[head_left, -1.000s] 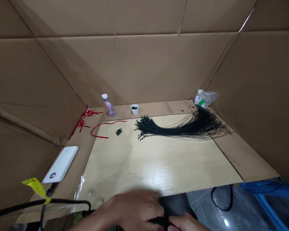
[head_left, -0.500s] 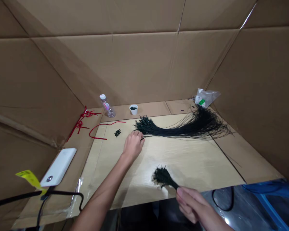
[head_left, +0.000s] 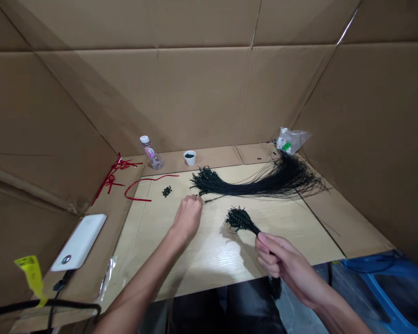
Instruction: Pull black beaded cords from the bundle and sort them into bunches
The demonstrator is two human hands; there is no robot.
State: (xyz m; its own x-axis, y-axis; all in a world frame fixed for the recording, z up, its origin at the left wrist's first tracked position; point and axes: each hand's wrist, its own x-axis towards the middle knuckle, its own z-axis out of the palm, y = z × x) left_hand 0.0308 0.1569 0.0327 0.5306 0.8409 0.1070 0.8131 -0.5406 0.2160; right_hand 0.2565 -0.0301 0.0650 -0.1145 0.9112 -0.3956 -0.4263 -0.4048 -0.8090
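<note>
While the right hand (head_left: 280, 260) pinches a small bunch of thin black strands with dark-green knotted tips (head_left: 239, 219) above the pale wooden worktop (head_left: 209, 255), the left hand (head_left: 188, 215) is curled just beside the knotted end of a long, fanned-out bundle of black strands (head_left: 244, 189) lying across it. Whether the left fingers pinch a strand cannot be told. Left of the bundle lie a little pile of small dark pieces (head_left: 166, 191) and a curved red ribbon (head_left: 139, 200).
</note>
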